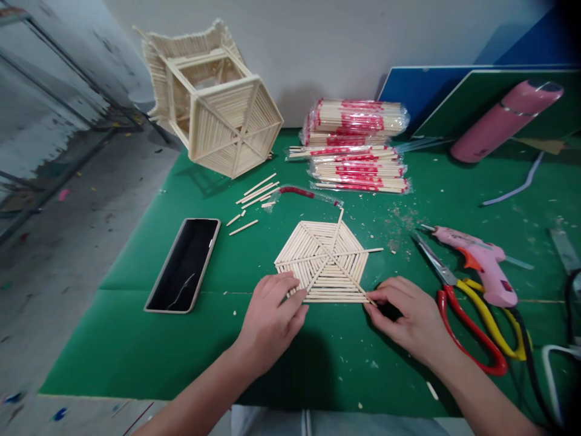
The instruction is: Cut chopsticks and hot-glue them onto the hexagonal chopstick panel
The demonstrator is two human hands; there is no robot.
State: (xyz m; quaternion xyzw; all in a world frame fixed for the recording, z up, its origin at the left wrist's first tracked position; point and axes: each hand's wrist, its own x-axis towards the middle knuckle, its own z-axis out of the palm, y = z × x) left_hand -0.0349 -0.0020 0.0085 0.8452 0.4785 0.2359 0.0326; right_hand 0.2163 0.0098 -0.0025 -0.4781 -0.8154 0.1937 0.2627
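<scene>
left hand point(270, 318) and right hand point(411, 318) bracket a hexagonal stick panel point(324, 257) lying flat on the green tabletop point(136, 339), just beyond the fingertips. the left hand is loose, closed on nothing. its fingers are spread over the panel's near-left edge and press down, which looks like a way to keep the light piece from sliding. the right hand is pinched, thumb and forefinger meeting on the panel's near-right corner where a long spoke ends. that suits a fine adjustment rather than a lift, since the panel rests fully on the tabletop.

the tools lie to the outside of the right hand, within easy reach. red-and-yellow scissors point(472, 315) almost touch the wrist, and a pink glue gun point(481, 263) lies just beyond them with its nozzle turned toward the panel. a smartphone point(184, 264) lies face up well to the outside of the left hand, apart from the work.

beyond the left hand and past the panel, loose sticks point(256, 191) are scattered beside a torn wrapper. farther out, beyond both hands, wrapped chopstick bundles point(358, 145) are stacked against the wall, likely the stock of sticks. a finished hexagonal stick frame point(218, 103) lies tipped on its side far beyond the left hand, one end showing the same spoked pattern as the panel. a pink flask point(506, 120) leans on boards far beyond the right hand. bits of sawdust and offcuts dot the tabletop near the scissors.
</scene>
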